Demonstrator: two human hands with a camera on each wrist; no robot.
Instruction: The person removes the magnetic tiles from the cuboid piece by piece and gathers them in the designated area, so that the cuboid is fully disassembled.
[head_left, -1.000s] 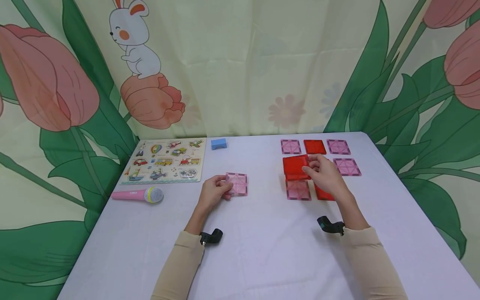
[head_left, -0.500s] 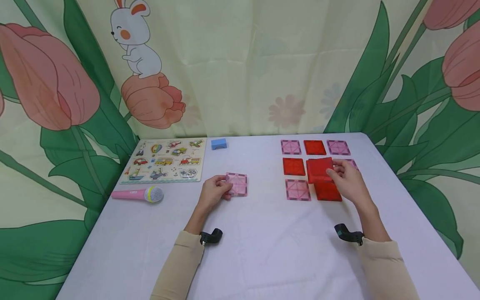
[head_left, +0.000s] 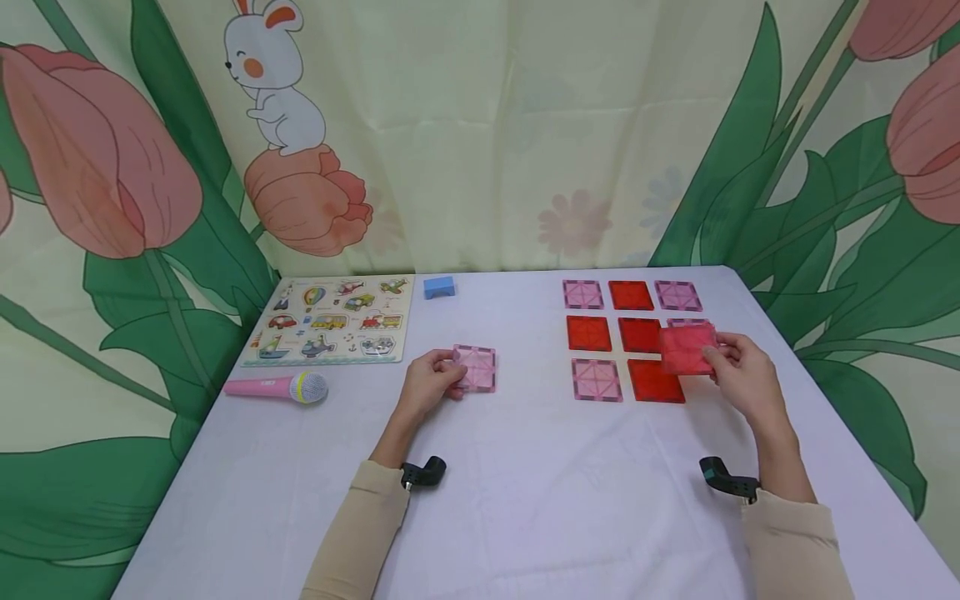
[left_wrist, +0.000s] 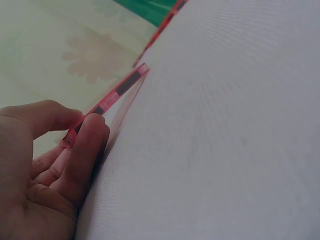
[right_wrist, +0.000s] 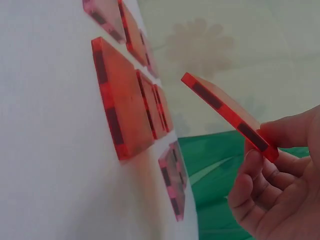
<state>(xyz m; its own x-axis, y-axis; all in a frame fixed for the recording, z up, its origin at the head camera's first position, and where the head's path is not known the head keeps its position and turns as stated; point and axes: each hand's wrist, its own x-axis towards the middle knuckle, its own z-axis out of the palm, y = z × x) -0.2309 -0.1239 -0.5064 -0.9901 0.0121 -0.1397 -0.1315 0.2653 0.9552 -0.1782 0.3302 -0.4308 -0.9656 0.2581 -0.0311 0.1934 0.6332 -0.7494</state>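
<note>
My left hand (head_left: pixel 430 385) pinches a pink square magnetic tile (head_left: pixel 477 368) between thumb and fingers, low at the middle of the table. In the left wrist view that pink tile (left_wrist: pixel 117 95) is edge-on and tilted, its near edge raised off the cloth. My right hand (head_left: pixel 742 371) pinches a red square magnetic tile (head_left: pixel 684 350) by its right edge. The right wrist view shows this red tile (right_wrist: pixel 227 112) slanted in the air, apart from the tiles on the table. From the head it partly covers a pink tile (head_left: pixel 687 322) lying behind it.
Spaced rows of tiles lie at the right, including a red tile (head_left: pixel 656 381), another red tile (head_left: pixel 588 333) and a pink tile (head_left: pixel 597 380). Left of them are a picture puzzle board (head_left: pixel 330 321), a toy microphone (head_left: pixel 277 388) and a blue block (head_left: pixel 439 287). A printed curtain hangs behind.
My right hand has carried the red tile rightward, from over the left column of tiles to the right column. The red tiles beneath its path have come into view. My left hand stays put.
</note>
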